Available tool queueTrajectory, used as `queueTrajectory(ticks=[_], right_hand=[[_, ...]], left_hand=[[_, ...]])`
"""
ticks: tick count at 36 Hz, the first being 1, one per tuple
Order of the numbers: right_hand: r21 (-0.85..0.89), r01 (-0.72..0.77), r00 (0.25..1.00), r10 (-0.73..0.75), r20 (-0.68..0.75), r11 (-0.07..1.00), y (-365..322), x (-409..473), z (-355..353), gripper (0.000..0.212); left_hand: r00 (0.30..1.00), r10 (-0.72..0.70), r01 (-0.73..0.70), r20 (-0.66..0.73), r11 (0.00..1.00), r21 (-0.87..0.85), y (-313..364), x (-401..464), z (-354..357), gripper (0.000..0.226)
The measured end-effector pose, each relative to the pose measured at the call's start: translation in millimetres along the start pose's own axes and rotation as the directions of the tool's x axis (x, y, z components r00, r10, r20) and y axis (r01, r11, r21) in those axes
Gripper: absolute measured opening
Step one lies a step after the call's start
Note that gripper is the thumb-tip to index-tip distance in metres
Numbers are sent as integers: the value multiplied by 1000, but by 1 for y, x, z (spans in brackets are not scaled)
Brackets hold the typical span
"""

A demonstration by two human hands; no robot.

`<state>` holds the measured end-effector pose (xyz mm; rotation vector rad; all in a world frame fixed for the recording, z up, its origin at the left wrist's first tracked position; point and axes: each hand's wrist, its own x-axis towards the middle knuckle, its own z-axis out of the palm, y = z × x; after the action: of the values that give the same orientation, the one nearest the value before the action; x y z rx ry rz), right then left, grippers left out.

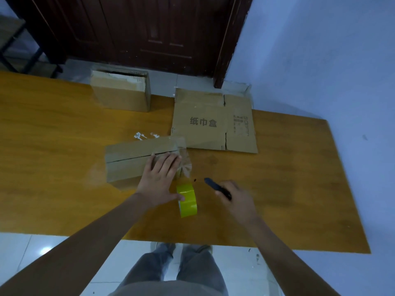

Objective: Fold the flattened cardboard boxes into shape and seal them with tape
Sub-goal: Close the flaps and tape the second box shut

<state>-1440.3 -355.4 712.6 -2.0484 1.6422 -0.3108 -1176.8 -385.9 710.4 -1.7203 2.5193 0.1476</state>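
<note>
Centre frame: left hand [159,178] pressing flat on half-taped box [136,161]; right hand [234,197] gripping cutter [217,188]; flattened box [213,122] awaiting.

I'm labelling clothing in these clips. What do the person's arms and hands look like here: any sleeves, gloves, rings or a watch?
Both forearms are bare from the frame's lower edge to the wrists; no sleeves show. The left hand and right hand wear no gloves. No watch, ring or wristband is visible, though the picture is dim and slightly blurred.
</note>
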Motion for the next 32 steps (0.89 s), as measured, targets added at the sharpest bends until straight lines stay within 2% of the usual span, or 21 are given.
queueTrajectory(ticks=[9,32], right_hand=[[-61,77,992,-71,108,995,-49,24,4,24],[-147,-8,998,18,66,989,-61,33,8,23]], left_hand=[[1000,13,-13,-19,1000,-5,2,0,-2,118],[999,30,-30,-19,999,14,1,-2,-1,122]])
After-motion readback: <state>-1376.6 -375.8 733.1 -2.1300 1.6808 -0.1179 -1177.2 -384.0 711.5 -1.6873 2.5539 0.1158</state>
